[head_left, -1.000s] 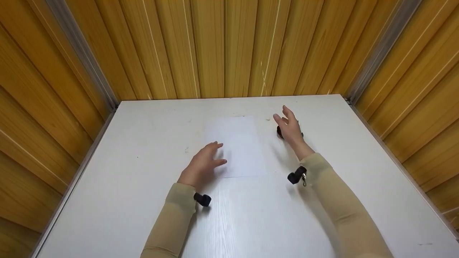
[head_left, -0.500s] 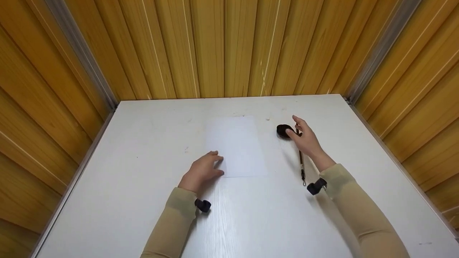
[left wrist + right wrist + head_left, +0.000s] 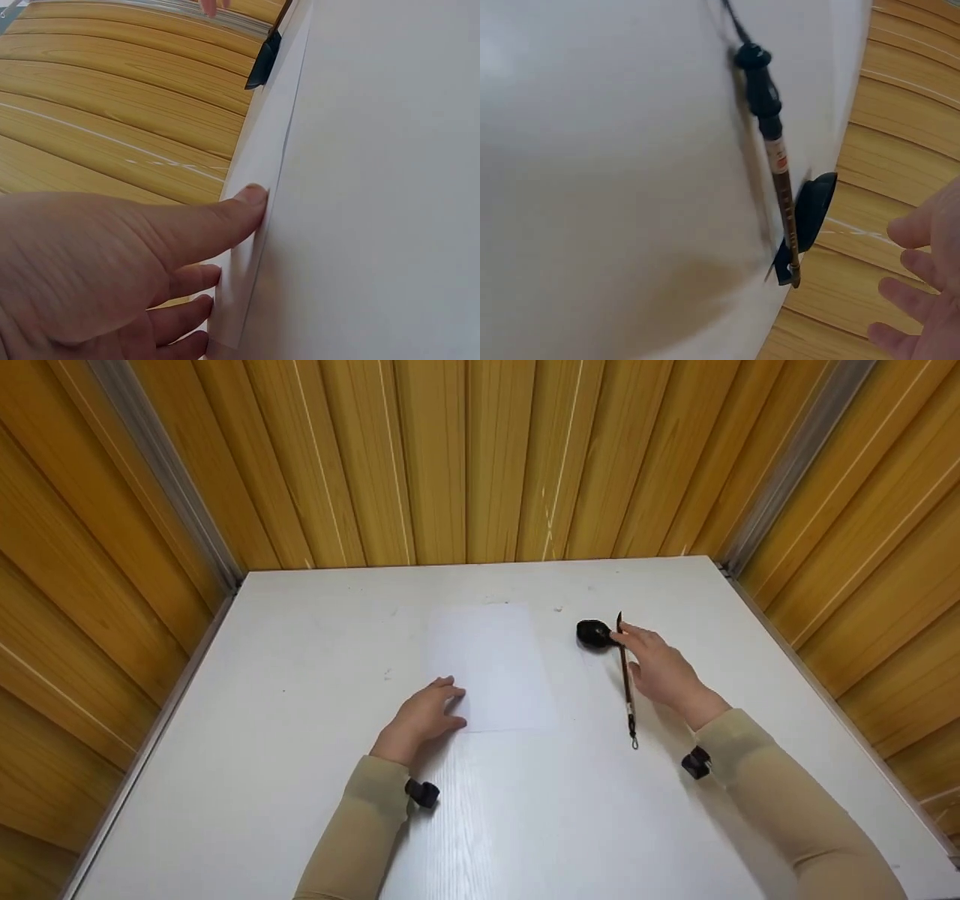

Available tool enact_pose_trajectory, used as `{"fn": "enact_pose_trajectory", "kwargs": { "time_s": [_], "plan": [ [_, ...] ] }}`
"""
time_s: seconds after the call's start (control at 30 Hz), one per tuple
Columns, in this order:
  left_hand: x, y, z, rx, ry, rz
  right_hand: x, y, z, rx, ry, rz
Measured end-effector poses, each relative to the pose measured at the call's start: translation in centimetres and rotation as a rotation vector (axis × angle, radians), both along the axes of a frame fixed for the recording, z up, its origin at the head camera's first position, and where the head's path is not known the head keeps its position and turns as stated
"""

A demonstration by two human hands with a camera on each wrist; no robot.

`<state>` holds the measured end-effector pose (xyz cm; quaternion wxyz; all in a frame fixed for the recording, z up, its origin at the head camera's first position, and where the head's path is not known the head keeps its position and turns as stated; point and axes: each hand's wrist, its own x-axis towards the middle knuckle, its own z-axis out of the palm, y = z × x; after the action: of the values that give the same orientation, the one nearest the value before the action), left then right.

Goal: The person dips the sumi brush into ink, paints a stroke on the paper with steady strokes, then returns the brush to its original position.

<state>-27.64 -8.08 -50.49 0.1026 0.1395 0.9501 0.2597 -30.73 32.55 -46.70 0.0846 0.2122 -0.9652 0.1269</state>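
Note:
A calligraphy brush (image 3: pixel 627 690) with a brown handle lies across the handle side of a small black dish (image 3: pixel 594 635), its dark tip pointing to the back. Just right of the brush is my right hand (image 3: pixel 667 671), fingers extended; the right wrist view shows the fingers (image 3: pixel 911 300) apart from it. My left hand (image 3: pixel 420 716) rests at the lower left edge of a white sheet of paper (image 3: pixel 499 667). In the left wrist view its thumb (image 3: pixel 225 221) and fingertips touch the paper without gripping it.
The white table (image 3: pixel 337 637) carries a few small dark marks. Yellow wood-grain panels (image 3: pixel 450 465) stand behind it and at both sides, with grey metal posts (image 3: pixel 787 472) in the corners. Each forearm wears a beige sleeve and a black wrist camera.
My right hand has moved right and toward me, uncovering the brush and the black dish. My left hand has come down slightly onto the paper's edge, then stayed there.

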Motion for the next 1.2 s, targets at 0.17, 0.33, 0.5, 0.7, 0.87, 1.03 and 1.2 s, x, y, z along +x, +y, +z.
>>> {"fn": "enact_pose_trajectory", "kwargs": {
  "time_s": [0.17, 0.33, 0.5, 0.7, 0.87, 1.03, 1.2],
  "plan": [
    [0.1, 0.0, -0.2, 0.001, 0.005, -0.001, 0.2, 0.6, -1.4, 0.235, 0.122, 0.088],
    [0.2, 0.0, -0.4, 0.006, 0.005, -0.001, 0.6, 0.9, -2.6, 0.427, 0.188, 0.185],
    [0.2, -0.1, -0.5, 0.009, -0.001, -0.007, 0.4, 1.0, -3.5, 0.514, 0.293, 0.273],
    [0.1, -0.1, -0.5, -0.001, 0.003, -0.008, 0.0, 1.2, -3.9, 0.543, 0.347, 0.297],
    [0.1, 0.0, -0.5, -0.001, 0.002, -0.009, -0.1, 1.5, -4.0, 0.549, 0.340, 0.314],
    [0.0, -0.1, -0.4, -0.005, 0.003, -0.006, -0.4, 1.7, -4.1, 0.543, 0.396, 0.341],
    [-0.1, -0.1, -0.4, 0.006, 0.006, -0.016, -0.6, 1.9, -4.3, 0.549, 0.434, 0.356]
  ]
}}
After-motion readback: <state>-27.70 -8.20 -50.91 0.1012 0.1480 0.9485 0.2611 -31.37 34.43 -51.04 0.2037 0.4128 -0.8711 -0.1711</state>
